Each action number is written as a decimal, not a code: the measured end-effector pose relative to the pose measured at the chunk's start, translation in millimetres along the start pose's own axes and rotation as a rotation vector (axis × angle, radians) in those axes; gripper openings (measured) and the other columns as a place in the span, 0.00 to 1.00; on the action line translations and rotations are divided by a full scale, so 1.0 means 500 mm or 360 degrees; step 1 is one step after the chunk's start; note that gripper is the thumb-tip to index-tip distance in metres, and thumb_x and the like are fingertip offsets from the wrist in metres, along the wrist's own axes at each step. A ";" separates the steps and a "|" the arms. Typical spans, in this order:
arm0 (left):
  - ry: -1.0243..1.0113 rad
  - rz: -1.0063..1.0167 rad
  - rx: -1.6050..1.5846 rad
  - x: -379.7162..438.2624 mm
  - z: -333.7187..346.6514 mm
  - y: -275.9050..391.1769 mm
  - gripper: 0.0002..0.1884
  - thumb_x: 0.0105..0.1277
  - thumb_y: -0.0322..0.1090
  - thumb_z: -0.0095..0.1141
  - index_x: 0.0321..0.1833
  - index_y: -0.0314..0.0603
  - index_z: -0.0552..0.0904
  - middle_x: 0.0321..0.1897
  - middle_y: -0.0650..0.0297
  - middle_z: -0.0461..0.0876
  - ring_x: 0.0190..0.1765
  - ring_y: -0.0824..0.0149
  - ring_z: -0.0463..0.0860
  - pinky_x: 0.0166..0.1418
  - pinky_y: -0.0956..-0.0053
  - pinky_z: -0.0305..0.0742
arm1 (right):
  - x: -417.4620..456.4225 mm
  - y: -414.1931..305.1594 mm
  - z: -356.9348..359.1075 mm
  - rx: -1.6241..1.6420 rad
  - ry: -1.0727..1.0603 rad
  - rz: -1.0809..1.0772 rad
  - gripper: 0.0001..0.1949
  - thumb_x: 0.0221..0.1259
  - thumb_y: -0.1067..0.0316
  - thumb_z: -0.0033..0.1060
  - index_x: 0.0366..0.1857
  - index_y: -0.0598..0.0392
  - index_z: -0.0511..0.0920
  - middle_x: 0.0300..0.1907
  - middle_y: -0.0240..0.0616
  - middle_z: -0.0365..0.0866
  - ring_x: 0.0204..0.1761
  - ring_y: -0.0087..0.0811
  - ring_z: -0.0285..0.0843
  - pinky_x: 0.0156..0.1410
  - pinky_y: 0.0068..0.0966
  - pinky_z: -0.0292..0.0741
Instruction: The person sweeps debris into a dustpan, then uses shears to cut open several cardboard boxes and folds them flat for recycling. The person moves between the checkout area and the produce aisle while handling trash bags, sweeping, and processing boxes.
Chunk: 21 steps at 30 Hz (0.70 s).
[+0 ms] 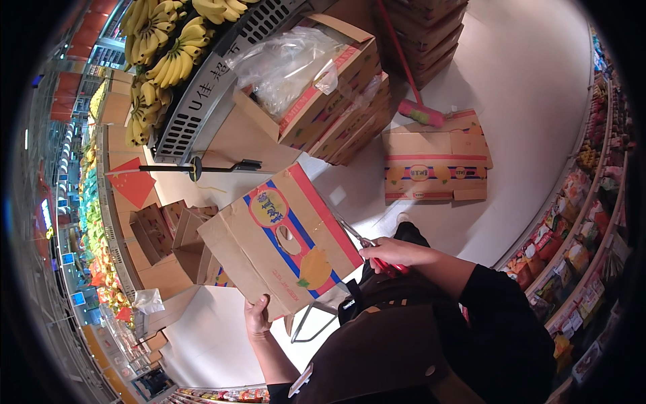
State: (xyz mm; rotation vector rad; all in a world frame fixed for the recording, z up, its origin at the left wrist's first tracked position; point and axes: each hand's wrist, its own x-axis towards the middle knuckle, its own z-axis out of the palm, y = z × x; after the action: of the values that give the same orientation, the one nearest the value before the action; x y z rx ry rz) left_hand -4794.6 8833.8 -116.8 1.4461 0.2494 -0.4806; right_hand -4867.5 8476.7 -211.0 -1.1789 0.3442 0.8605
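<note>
A cardboard carton piece (330, 222) printed with a yellow fruit, blue stripes and a red band is held up in front of me at a tilt. My left hand (258, 314) grips its lower left edge, thumb on top. An oval hand hole (288, 239) pierces its middle. In my right hand (391, 252) is a pair of scissors (388, 268) with red handles. Their metal blades lie along the right edge of the cardboard; part of them is hidden, and I cannot tell whether they touch it.
Stacked cartons (328, 101), the top one lined with clear plastic, stand beside the banana display (171, 55). Flattened cardboard (436, 166) lies on the floor near a pink broom (421, 112). More cartons (166, 230) are at left; packaged goods shelves (565, 237) line the right.
</note>
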 end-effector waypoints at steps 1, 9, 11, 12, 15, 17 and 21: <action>0.0000 0.0006 0.0033 -0.002 0.001 -0.002 0.31 0.55 0.32 0.64 0.61 0.33 0.67 0.53 0.58 0.76 0.56 0.63 0.75 0.62 0.68 0.68 | -0.005 -0.002 -0.009 -0.0035 0.0005 0.0016 0.26 0.65 0.47 0.47 0.20 0.63 0.76 0.19 0.41 0.77 0.22 0.29 0.75 0.31 0.27 0.73; 0.0050 0.0035 -0.0026 -0.009 0.054 -0.039 0.31 0.57 0.32 0.60 0.63 0.34 0.65 0.54 0.55 0.75 0.57 0.59 0.75 0.61 0.64 0.70 | -0.121 -0.028 -0.049 -0.0093 0.0014 0.0094 0.21 0.67 0.49 0.46 0.28 0.60 0.72 0.23 0.37 0.76 0.18 0.25 0.72 0.24 0.23 0.70; 0.0036 0.0021 -0.0072 -0.005 0.077 -0.040 0.31 0.58 0.32 0.59 0.64 0.34 0.64 0.55 0.55 0.74 0.57 0.58 0.74 0.61 0.63 0.70 | -0.126 -0.018 -0.057 -0.0100 0.0004 0.0214 0.20 0.67 0.49 0.46 0.31 0.59 0.71 0.23 0.36 0.75 0.18 0.24 0.72 0.23 0.22 0.69; 0.0030 0.0021 -0.0095 -0.001 0.088 -0.038 0.31 0.58 0.32 0.59 0.64 0.34 0.64 0.55 0.54 0.74 0.57 0.58 0.74 0.61 0.63 0.70 | -0.127 -0.015 -0.057 -0.0060 0.0028 0.0198 0.19 0.67 0.50 0.47 0.35 0.59 0.71 0.25 0.35 0.75 0.19 0.24 0.72 0.23 0.22 0.69; 0.0022 0.0014 -0.0114 0.004 0.104 -0.041 0.32 0.58 0.31 0.59 0.64 0.34 0.62 0.56 0.54 0.73 0.58 0.57 0.74 0.61 0.62 0.71 | -0.133 -0.007 -0.059 -0.0054 0.0099 0.0068 0.18 0.67 0.49 0.47 0.37 0.58 0.70 0.25 0.34 0.74 0.19 0.24 0.71 0.23 0.22 0.70; 0.0035 0.0018 -0.0076 0.004 0.106 -0.044 0.32 0.58 0.32 0.59 0.65 0.34 0.62 0.57 0.54 0.73 0.58 0.57 0.74 0.61 0.61 0.71 | -0.133 0.005 -0.058 -0.0107 0.0176 -0.0020 0.18 0.67 0.49 0.47 0.37 0.58 0.70 0.26 0.34 0.75 0.19 0.24 0.71 0.23 0.23 0.70; 0.0002 0.0004 -0.0110 0.004 0.118 -0.041 0.33 0.57 0.32 0.60 0.65 0.33 0.62 0.56 0.54 0.73 0.58 0.58 0.73 0.61 0.61 0.70 | -0.159 -0.040 -0.065 -0.0234 0.0163 0.0113 0.20 0.67 0.48 0.47 0.34 0.58 0.71 0.25 0.35 0.75 0.21 0.24 0.72 0.25 0.25 0.71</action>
State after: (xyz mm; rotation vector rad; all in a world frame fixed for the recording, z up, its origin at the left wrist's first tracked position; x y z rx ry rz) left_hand -4809.6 8774.1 -128.9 1.3795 0.2630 -0.4648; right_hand -4897.8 8412.6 -158.7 -1.3572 0.4138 0.9011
